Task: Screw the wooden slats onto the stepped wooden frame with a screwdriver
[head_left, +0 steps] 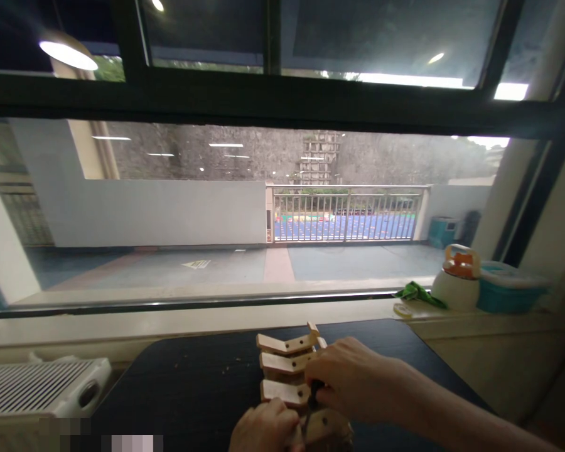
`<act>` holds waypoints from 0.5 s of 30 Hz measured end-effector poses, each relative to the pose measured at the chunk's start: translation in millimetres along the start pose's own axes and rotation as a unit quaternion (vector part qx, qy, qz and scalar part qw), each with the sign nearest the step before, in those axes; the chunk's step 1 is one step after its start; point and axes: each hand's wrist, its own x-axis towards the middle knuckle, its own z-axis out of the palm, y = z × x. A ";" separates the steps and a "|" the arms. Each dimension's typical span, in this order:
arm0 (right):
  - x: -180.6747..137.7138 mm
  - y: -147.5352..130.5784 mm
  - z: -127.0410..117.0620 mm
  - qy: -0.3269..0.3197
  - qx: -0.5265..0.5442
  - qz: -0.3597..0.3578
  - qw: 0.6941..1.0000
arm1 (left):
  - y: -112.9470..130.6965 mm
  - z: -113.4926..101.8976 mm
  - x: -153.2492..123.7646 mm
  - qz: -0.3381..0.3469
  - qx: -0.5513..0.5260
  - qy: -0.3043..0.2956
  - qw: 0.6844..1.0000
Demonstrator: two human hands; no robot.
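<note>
Pale wooden slats [282, 364] are being supported in a row on the black table [183, 395]. A dark tool [316, 385] is being clasped by the closed right hand [346, 380]; the left hand [266, 428] is being curled over the nearest slats (how firmly cannot be told). On the sill [122, 329], a teal tub [506, 299] is being covered by a lid [511, 275], its contents being obscured, beside a white jug [454, 292]. Leftward, crumb-flecked tabletop is being bounded by a rounded corner.
</note>
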 end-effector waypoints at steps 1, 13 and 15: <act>-0.1 0.0 0.7 -0.001 -0.003 0.008 1.000 | -0.2 0.5 0.1 0.001 -0.001 -0.001 1.000; -3.0 -2.2 -6.8 -0.034 -0.020 -0.017 0.999 | 5.4 -6.9 -5.5 -0.001 0.002 -0.009 1.000; -0.8 -3.5 -5.7 -0.033 -0.021 -0.013 0.999 | 5.1 -6.5 -5.5 0.000 -0.003 -0.014 1.000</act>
